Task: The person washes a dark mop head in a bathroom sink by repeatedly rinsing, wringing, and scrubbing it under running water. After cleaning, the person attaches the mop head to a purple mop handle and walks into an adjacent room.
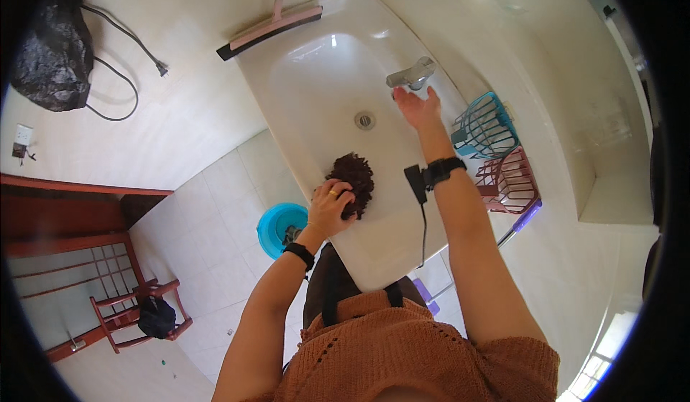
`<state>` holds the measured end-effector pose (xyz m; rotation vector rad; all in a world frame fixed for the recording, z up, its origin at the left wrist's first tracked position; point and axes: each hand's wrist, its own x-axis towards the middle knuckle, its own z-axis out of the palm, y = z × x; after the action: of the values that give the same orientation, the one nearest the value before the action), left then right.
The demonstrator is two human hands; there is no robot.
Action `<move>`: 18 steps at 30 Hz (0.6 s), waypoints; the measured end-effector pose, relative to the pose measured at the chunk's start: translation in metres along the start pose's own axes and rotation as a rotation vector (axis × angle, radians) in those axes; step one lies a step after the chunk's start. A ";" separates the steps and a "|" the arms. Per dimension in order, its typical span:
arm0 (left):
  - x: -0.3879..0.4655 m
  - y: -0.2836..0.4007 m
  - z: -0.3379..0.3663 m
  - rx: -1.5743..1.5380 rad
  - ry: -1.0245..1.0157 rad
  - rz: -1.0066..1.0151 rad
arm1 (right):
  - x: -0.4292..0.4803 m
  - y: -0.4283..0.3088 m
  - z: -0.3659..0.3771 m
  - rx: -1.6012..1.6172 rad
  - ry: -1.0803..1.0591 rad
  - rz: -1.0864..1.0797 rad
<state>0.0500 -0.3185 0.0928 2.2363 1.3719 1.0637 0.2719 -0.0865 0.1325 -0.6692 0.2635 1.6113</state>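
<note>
My left hand [330, 208] grips the near left side of a dark brown shaggy cloth or mop pad [362, 178], which lies bunched in the white sink basin [302, 105] near its left edge. Under the chrome faucet [412, 74] is my right hand [419, 108], its fingers spread and nothing seen in it. Whether that hand touches the faucet's underside cannot be told. The round metal drain [365, 120] shows between the cloth and the faucet. Whether water runs is not clear.
A pink squeegee [275, 25] rests across the sink's far left edge. On the right stand a teal basket [488, 127] and a dusty red basket [512, 184]. A blue bucket [269, 229] sits on the tiled floor at left, near a wooden chair [140, 316]. A black cord hangs from my right wrist.
</note>
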 end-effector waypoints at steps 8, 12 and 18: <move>0.006 -0.009 0.003 -0.046 -0.050 -0.016 | 0.015 -0.027 0.056 0.170 -0.082 0.052; 0.009 -0.008 0.005 -0.048 -0.048 -0.035 | 0.018 0.009 -0.025 -0.341 -0.248 -0.020; 0.010 -0.009 0.008 -0.029 -0.068 -0.057 | 0.098 0.050 -0.075 -0.593 -0.015 -0.009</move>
<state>0.0527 -0.3046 0.0864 2.1784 1.3747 0.9729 0.2414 -0.0540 0.0067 -1.1021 -0.2437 1.6913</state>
